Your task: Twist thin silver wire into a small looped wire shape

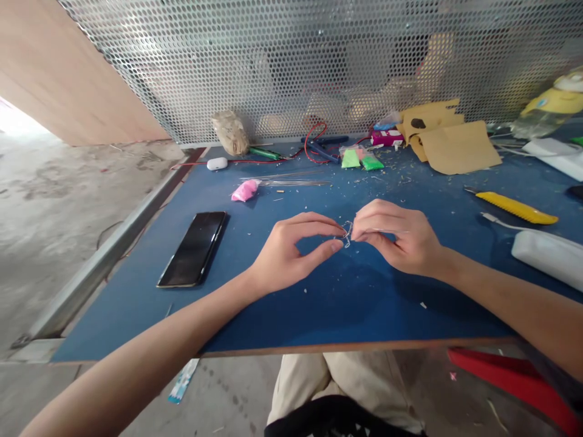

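Observation:
Both hands meet over the middle of the blue tabletop (319,303). My left hand (291,252) pinches thumb and forefinger on a small twisted piece of thin silver wire (348,233). My right hand (396,233) pinches the same wire from the other side, fingers curled closed. The wire piece is held just above the table between the two sets of fingertips. A bundle of straight thin wires (286,179) lies farther back.
A black phone (194,249) lies at the left. A pink packet (245,190), green packets (362,160), red cable (314,142), brown card pieces (449,142), a yellow utility knife (517,208) and a white case (549,255) surround the hands. Perforated metal mesh (291,60) closes the back.

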The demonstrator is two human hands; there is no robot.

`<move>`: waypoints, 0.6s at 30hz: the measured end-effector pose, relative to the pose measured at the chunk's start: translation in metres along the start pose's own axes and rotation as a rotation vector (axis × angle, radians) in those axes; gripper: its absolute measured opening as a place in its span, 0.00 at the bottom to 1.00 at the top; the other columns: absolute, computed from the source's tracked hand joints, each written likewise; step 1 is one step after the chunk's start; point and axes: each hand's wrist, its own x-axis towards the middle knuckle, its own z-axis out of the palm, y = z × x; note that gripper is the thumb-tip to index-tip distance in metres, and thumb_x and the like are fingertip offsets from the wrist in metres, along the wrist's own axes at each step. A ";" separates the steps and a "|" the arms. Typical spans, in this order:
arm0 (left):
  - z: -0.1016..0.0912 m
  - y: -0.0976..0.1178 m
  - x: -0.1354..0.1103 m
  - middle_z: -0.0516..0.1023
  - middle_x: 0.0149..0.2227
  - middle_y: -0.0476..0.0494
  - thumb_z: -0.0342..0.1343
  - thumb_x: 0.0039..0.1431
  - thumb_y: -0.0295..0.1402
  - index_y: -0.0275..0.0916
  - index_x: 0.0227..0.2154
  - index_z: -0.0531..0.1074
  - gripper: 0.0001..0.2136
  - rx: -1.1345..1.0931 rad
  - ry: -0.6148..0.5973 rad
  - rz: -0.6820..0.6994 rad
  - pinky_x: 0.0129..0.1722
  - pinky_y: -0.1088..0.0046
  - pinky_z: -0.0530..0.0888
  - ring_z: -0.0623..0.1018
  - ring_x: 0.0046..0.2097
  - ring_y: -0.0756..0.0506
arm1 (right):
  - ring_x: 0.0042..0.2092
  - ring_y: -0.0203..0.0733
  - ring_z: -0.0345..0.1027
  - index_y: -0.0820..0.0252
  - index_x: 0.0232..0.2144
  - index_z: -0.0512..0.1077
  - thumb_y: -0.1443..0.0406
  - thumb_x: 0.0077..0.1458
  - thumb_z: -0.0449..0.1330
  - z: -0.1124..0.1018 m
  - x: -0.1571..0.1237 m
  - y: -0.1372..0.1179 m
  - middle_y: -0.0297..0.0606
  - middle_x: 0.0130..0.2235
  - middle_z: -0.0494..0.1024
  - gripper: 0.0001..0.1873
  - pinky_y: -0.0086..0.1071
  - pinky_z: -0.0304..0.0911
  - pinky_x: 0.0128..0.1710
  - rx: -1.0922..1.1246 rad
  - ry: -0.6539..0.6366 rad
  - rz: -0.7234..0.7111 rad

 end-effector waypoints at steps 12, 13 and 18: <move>0.009 -0.014 0.002 0.82 0.37 0.45 0.70 0.54 0.36 0.36 0.41 0.81 0.13 -0.552 -0.083 -0.442 0.34 0.78 0.75 0.77 0.32 0.53 | 0.47 0.40 0.71 0.56 0.41 0.75 0.70 0.65 0.59 -0.003 0.002 0.013 0.39 0.45 0.78 0.06 0.37 0.68 0.48 0.051 -0.085 -0.092; 0.010 -0.014 0.002 0.82 0.36 0.45 0.70 0.53 0.36 0.36 0.40 0.81 0.13 -0.589 -0.085 -0.449 0.33 0.78 0.75 0.76 0.31 0.54 | 0.46 0.40 0.72 0.57 0.40 0.75 0.70 0.64 0.59 -0.003 0.002 0.013 0.39 0.44 0.78 0.05 0.36 0.68 0.48 0.086 -0.085 -0.078; 0.008 -0.009 0.003 0.82 0.35 0.44 0.69 0.55 0.34 0.36 0.40 0.81 0.11 -0.663 -0.128 -0.452 0.29 0.80 0.76 0.76 0.28 0.55 | 0.44 0.37 0.72 0.58 0.39 0.76 0.69 0.64 0.60 -0.004 0.003 0.010 0.39 0.43 0.77 0.04 0.32 0.69 0.44 0.181 -0.099 -0.040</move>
